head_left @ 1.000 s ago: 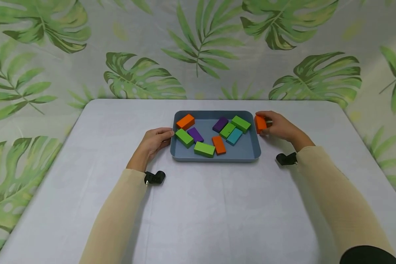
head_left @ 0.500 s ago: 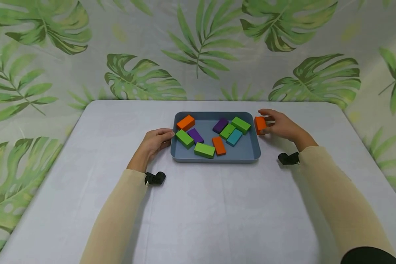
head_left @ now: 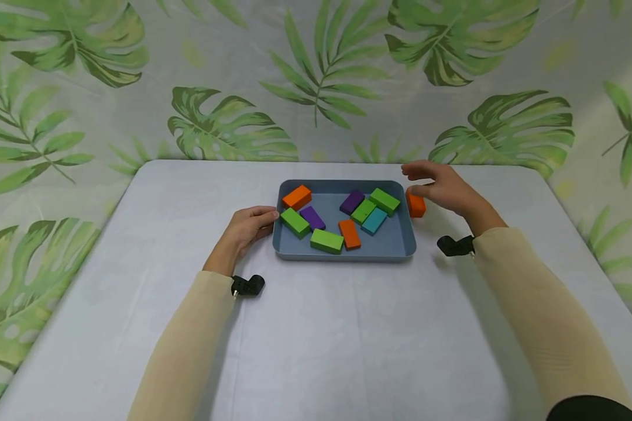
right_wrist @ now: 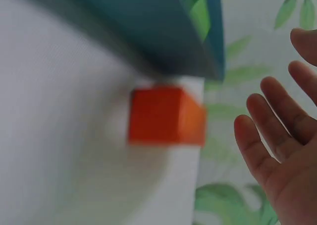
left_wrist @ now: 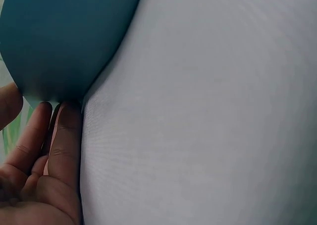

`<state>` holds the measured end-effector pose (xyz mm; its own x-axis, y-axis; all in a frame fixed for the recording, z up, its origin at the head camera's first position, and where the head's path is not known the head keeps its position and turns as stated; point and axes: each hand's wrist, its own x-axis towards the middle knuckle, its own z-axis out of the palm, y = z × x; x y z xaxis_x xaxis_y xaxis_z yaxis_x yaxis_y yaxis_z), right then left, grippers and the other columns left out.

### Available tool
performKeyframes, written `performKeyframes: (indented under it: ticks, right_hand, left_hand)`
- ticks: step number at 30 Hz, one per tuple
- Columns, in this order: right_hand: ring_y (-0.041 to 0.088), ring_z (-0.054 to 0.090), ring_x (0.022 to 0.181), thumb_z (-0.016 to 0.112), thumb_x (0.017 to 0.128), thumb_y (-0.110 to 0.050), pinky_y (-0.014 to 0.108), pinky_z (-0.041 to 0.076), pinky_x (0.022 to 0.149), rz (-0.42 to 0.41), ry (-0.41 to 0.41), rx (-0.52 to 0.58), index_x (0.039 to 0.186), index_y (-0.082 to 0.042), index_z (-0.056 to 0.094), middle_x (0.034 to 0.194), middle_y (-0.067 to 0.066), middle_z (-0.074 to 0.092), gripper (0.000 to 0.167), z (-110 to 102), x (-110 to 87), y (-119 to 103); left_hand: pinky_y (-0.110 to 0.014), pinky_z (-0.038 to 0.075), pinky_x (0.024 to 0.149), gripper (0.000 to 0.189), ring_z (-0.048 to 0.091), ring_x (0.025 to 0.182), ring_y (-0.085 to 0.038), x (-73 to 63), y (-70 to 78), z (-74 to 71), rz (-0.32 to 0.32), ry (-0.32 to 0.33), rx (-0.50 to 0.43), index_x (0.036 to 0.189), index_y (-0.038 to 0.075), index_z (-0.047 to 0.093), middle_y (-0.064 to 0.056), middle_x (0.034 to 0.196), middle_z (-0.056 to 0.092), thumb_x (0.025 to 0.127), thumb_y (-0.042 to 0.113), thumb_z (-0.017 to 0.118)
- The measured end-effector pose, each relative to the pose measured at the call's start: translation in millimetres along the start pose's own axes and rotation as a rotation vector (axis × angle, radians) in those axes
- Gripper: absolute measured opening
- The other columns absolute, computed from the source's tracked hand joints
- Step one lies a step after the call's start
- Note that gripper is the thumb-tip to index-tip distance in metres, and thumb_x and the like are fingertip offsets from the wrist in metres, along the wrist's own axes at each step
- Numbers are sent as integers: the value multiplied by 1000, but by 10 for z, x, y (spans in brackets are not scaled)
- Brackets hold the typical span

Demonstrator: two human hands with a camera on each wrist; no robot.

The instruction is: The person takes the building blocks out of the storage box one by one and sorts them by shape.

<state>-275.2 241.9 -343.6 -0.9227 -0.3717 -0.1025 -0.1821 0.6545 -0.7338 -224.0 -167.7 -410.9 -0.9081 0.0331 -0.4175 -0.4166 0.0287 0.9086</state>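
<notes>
Though unclenched, right grip (head_left: 445,188) just above orange block (head_left: 417,206); straight-fingered left grip (head_left: 246,228) against tray (head_left: 381,245).

The left hand (head_left: 247,228) is holding its fingers (left_wrist: 64,143) nearly straight, thumb (left_wrist: 10,105) apart, the left arm (head_left: 181,342) sloping back behind it. The right hand (head_left: 447,188) is holding its fingers (right_wrist: 271,118) loosely spread, the right arm (head_left: 545,316) slanting back behind it.

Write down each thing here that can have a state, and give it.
Tray: uncovered, resting on the table.
Nine blocks: lying inside the tray.
Loose orange block: outside, beside the tray's right end, unheld.
Left hand: fingers touching the tray's left end.
Right hand: fingers spread, holding nothing.
</notes>
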Motion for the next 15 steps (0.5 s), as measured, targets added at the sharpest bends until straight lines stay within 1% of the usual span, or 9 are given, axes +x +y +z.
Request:
performKeyframes:
  ticks: [3,7,15]
  right_hand:
    - [35,42,139,61,97,-14,58,39,115,-24,-18,8,148,-11,45,149,18,46,53,41,17,-149]
    - [35,43,138,61,98,-12,57,38,117,-80,-40,-1,146,-8,46,147,17,48,51,110,71,-316]
    - [36,47,134,62,96,-10,56,40,115,-181,-75,-36,143,-4,50,145,18,51,48,290,232,-515]
  left_hand:
    - [-32,48,113,43,59,117,-14,-4,0,8,-1,0,5,136,2,58,-12,140,56,97,18,65]
    - [-32,48,112,42,59,117,-14,-1,1,9,-5,1,4,135,3,58,-12,140,56,97,18,65]
    - [-33,48,113,43,57,125,-18,9,-3,5,-1,-1,5,136,2,57,-12,142,55,97,18,64]
